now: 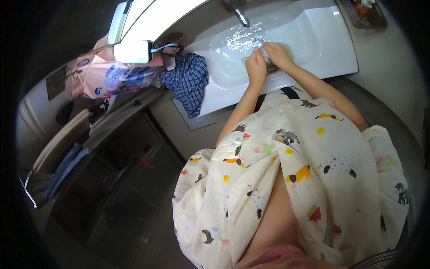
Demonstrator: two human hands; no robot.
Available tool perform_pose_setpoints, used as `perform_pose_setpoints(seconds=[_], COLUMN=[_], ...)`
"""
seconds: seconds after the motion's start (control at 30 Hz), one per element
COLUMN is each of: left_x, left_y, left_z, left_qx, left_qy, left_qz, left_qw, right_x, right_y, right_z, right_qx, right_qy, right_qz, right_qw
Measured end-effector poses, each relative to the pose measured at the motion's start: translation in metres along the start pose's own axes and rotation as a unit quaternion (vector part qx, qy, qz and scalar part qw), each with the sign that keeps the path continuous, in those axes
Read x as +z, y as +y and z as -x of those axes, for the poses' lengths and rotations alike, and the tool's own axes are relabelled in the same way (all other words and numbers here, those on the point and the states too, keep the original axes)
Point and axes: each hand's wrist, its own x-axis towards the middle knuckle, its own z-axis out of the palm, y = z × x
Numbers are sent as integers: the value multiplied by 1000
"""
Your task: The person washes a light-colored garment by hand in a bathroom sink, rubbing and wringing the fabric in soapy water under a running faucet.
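Observation:
Both of my hands are low over a white washbasin (221, 95) that holds rippling water (235, 38). My left hand (257, 67) and my right hand (277, 55) grip a wet, pale cloth (269, 64) between them, thumbs side by side. Part of the cloth spreads out in the water around the hands, and the fingers hide much of it. Beyond the hands, a chrome faucet (240, 15) points down into the basin; whether water runs from it I cannot tell.
A blue checked cloth (189, 80) hangs over the basin's left rim. Left of it are a pink printed plastic pack (117, 79) and a white power bank (132, 52) with a cable (164, 47). A clear container (366, 15) stands at the upper right. Blue fabric (65, 171) hangs at far left.

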Motion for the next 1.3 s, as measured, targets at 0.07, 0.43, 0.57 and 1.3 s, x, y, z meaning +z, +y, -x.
perform_pose_setpoints(seconds=[0.07,0.43,0.57,1.3], left_x=[-8,-9,-6,-19], left_y=[-10,-10,-14,-23], left_z=[-13,-37,-29,-28], left_qx=[-6,0,-31,-108], left_qy=[-7,-116,-110,-24], left_qz=[12,24,28,132], left_qw=[1000,993,993,985], right_x=[8,10,6,13], right_y=[-6,5,18,-3], right_z=[3,-7,-15,-21], right_qx=[-10,39,69,129], right_qy=[3,57,8,-110], right_qz=[-14,-85,-125,-180], right_qw=[1000,994,990,969])
